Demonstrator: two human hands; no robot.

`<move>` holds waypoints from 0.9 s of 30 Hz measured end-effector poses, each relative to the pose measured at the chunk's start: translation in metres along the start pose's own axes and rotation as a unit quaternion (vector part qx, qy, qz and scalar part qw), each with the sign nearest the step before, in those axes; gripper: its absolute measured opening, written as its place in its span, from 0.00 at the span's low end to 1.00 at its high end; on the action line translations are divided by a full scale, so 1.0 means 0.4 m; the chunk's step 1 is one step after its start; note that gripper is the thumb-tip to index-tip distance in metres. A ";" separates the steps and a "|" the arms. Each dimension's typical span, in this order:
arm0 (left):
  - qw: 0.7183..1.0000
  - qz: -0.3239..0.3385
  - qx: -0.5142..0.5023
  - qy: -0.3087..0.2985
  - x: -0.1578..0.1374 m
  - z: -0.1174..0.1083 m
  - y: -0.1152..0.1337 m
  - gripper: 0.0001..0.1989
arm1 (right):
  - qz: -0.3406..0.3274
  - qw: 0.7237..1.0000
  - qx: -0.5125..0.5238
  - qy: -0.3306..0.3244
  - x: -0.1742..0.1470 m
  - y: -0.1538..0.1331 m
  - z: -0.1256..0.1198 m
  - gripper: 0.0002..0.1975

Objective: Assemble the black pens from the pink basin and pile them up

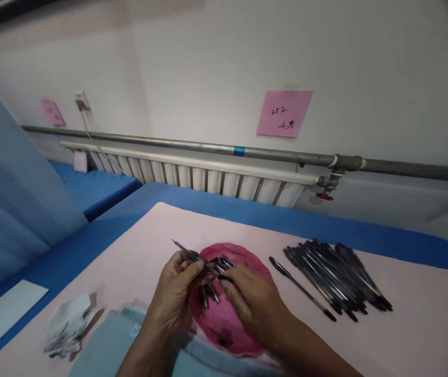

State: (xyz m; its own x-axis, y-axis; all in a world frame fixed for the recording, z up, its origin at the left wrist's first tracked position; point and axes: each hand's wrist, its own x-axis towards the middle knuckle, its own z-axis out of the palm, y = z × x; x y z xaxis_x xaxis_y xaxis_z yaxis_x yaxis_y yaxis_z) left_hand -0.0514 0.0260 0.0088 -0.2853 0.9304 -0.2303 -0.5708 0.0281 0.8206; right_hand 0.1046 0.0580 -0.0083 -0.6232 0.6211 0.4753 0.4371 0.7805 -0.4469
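Note:
My left hand [178, 283] is closed around a pen [186, 250], whose bare writing tip points up and left. My right hand [253, 296] pinches a dark piece at the pen's other end; whether it is joined to the barrel cannot be made out. Both hands are over a round pink dish [235, 327] with dark stains inside. Several short pen parts, dark and clear, lie in the dish and are partly hidden by my fingers. To the right, a pile of capped black pens [326, 275] rests on the pink sheet, with a single pen [302, 288] beside it.
The pink sheet [416, 314] covers a blue table [384, 230]. A crumpled, stained tissue [68, 324] and light blue cloth [106, 335] lie near me on the left. Behind stand a radiator [208, 180], a pipe [192, 146] and a red valve handle [324, 197]. A blue curtain [11, 183] hangs left.

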 end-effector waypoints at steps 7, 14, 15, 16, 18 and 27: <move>1.000 0.000 0.008 -0.006 -0.005 -0.002 0.000 0.14 | 0.017 0.999 -0.030 -0.012 -0.005 0.003 0.006 0.04; 1.000 0.010 0.024 -0.003 -0.002 -0.005 -0.006 0.14 | 0.013 0.998 -0.052 -0.016 -0.010 0.005 0.013 0.04; 1.000 0.014 0.028 -0.003 0.000 -0.006 -0.007 0.14 | 0.009 0.998 -0.057 -0.010 -0.010 0.005 0.014 0.04; 0.999 0.017 0.032 -0.004 0.001 -0.006 -0.009 0.14 | 0.001 0.998 -0.060 -0.006 -0.011 0.004 0.015 0.05; 0.999 0.019 0.038 -0.004 0.004 -0.007 -0.010 0.15 | -0.014 0.998 -0.055 -0.003 -0.012 0.004 0.017 0.08; 0.999 0.009 0.040 -0.022 0.004 -0.012 -0.013 0.14 | 0.084 0.993 0.063 -0.055 -0.007 -0.012 0.016 0.09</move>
State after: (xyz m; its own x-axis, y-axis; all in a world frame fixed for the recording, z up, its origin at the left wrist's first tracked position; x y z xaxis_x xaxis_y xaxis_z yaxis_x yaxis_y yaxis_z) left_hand -0.0525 0.0255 0.0015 -0.2598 0.9460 -0.1940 -0.5027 0.0391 0.8636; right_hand 0.1002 0.0520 -0.0121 -0.6186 0.7246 0.3037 0.4608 0.6477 -0.6068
